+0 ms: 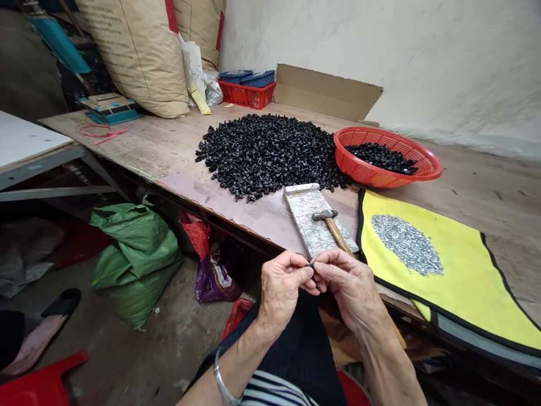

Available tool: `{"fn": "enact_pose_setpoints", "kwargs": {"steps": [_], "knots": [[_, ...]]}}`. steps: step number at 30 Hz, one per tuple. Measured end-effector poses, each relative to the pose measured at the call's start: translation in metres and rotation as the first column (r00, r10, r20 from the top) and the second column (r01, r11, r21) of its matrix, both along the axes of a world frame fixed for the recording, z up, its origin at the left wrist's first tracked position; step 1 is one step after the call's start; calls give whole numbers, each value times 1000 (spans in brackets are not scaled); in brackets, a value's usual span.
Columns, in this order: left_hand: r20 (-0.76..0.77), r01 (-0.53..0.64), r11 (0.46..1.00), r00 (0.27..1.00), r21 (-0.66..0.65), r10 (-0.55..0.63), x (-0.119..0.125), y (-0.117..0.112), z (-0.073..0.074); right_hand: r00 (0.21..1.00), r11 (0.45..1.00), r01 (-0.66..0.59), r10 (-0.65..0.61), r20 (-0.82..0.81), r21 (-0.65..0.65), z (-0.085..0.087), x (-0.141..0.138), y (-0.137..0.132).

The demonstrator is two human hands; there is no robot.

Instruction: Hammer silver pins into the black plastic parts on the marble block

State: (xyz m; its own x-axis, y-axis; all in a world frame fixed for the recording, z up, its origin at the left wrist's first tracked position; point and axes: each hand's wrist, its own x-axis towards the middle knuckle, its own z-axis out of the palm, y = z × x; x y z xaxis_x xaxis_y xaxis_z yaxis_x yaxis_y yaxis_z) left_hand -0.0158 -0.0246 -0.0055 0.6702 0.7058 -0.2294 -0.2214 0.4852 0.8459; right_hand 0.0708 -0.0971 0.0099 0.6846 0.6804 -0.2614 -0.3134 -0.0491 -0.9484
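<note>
My left hand [284, 286] and my right hand [344, 282] meet in front of the table edge, fingertips pinched together. Between them is a small black part [310, 266], mostly covered by the fingers. Just beyond lies a hammer [325, 215] with a wooden handle, resting on a worn, whitish metal plate [305, 217]. Behind the plate spreads a large pile of small black plastic parts [270, 152]. To the right, a yellow cloth [460, 265] with black edging carries a heap of tiny silvery metal pieces [408, 243].
A red plastic basket [380, 179] holding more black parts stands at the pile's right. Farther back are a red crate [249, 97] with blue trays, a cardboard sheet [325, 93] and a big paper sack [139, 56]. A green sack [135, 259] sits on the floor at left.
</note>
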Motion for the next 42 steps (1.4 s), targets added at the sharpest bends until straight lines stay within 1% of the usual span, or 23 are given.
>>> {"fn": "enact_pose_setpoints", "kwargs": {"steps": [4, 7, 9, 12, 14, 15, 16, 18, 19, 20, 21, 23, 25, 27, 29, 31, 33, 35, 37, 38, 39, 40, 42], "knots": [[21, 38, 999, 999, -9, -38, 1, -4, -1, 996, 998, 68, -67, -52, 19, -2, -5, -5], [11, 76, 997, 997, -19, -76, 3, -7, -3, 990, 990, 138, -137, -26, 34, -7, -8, -8], [2, 87, 996, 996, -27, -87, 4, -8, -4, 989, 989, 147, -147, 2, 32, -10, -9, -9], [-4, 81, 996, 997, -41, -82, 6, -9, -4, 991, 993, 113, -111, 78, -18, -8, -6, -15], [-7, 73, 996, 997, -42, -73, 8, -8, -3, 971, 987, 117, -90, 223, -110, -2, 1, -21], [-6, 65, 997, 998, -41, -65, 10, -7, -3, 933, 974, 154, -86, 350, -169, 2, 6, -25], [-4, 50, 998, 999, -40, -50, 12, -5, -3, 859, 949, 217, -74, 507, -229, 5, 12, -29], [-4, 11, 999, 1000, -38, -11, 16, -2, -6, 607, 870, 376, 28, 794, -319, 9, 25, -34], [-7, -9, 999, 1000, -34, 9, 19, 0, -7, 490, 832, 428, 114, 865, -352, 10, 31, -35], [-14, -26, 999, 1000, -26, 26, 21, 2, -9, 427, 808, 441, 194, 883, -391, 10, 37, -35], [-23, -40, 999, 999, -15, 39, 24, 4, -10, 447, 793, 420, 241, 861, -440, 10, 41, -34], [-47, -56, 998, 997, 12, 56, 29, 8, -12, 627, 794, 316, 237, 742, -520, 9, 49, -30], [-77, -71, 997, 994, 32, 73, 33, 11, -13, 802, 810, 209, 178, 570, -548, 9, 53, -26], [-106, -77, 996, 991, 46, 82, 35, 13, -12, 942, 851, 54, 130, 309, -522, 9, 56, -25], [-128, -71, 996, 989, 56, 78, 36, 13, -11, 991, 899, -102, 130, 37, -426, 10, 59, -26], [-140, -69, 996, 987, 63, 77, 37, 13, -10, 982, 922, -177, 144, -120, -344, 12, 61, -30], [-145, -82, 995, 985, 60, 90, 37, 12, -10, 982, 924, -172, 134, -133, -340, 13, 60, -36], [-148, -100, 994, 983, 50, 106, 37, 11, -10, 993, 918, -116, 95, -72, -379, 14, 56, -43], [-150, -109, 993, 982, 41, 114, 37, 11, -11, 987, 899, -19, 87, 136, -438, 13, 49, -51], [-150, -111, 993, 982, 39, 116, 37, 10, -11, 954, 890, 36, 104, 280, -454, 12, 45, -56], [-150, -113, 993, 982, 38, 117, 37, 10, -12, 894, 886, 86, 132, 427, -455, 10, 40, -60], [-150, -115, 993, 981, 37, 120, 37, 10, -12, 809, 888, 137, 155, 567, -439, 7, 36, -64], [-153, -120, 992, 980, 38, 125, 37, 10, -13, 597, 897, 224, 183, 781, -381, 0, 28, -71]]}}
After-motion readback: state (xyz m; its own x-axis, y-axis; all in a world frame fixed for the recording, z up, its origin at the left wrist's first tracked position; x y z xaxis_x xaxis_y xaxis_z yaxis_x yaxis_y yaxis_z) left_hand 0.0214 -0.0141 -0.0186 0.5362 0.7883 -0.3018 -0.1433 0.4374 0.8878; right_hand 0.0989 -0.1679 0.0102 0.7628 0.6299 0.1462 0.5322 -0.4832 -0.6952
